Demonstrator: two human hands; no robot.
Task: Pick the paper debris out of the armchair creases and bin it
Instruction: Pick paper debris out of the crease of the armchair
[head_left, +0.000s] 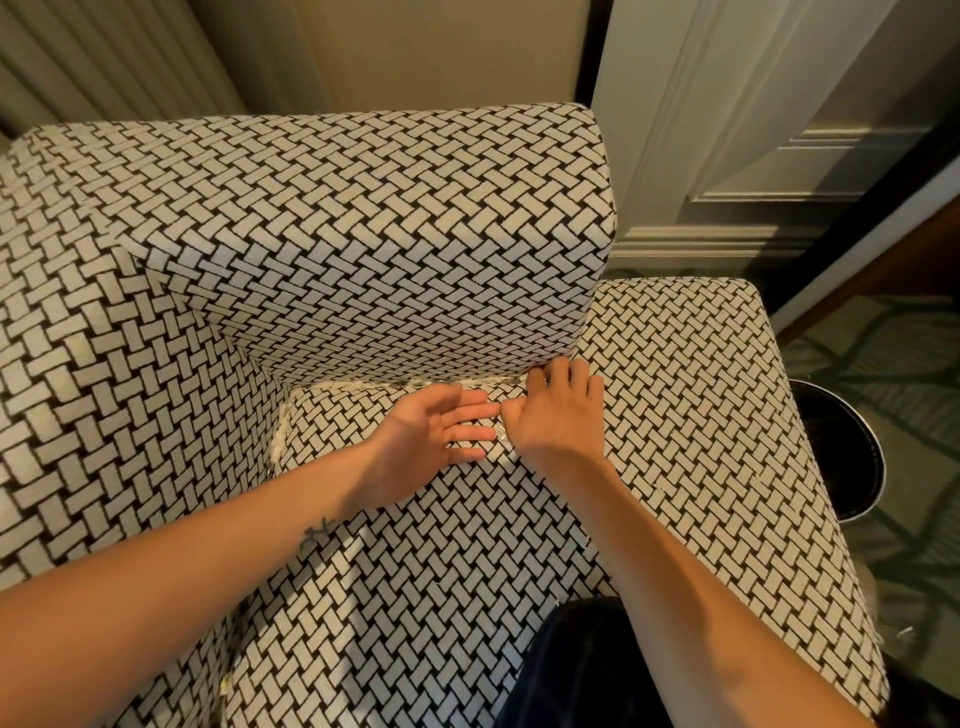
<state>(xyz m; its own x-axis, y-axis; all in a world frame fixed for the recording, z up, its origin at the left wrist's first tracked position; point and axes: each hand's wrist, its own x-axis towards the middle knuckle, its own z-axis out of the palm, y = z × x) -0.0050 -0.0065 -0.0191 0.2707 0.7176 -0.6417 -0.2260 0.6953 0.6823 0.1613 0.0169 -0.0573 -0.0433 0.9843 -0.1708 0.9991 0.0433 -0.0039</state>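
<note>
Patterned armchair (363, 234), bin (852, 457) at three o'clock: left hand (421, 441) spreads straight fingers, right hand (558, 415) curls into crease (374, 385), hold unclear.

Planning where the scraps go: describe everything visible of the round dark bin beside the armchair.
The round dark bin stands upright on green patterned carpet, right of the black-and-white woven-pattern armchair, whose arm hides its left part. Its rim looks like shiny metal; the open inside is dark, with its contents not visible.

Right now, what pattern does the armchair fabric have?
The armchair has a black-and-white basket-weave pattern; head view shows it best.
</note>
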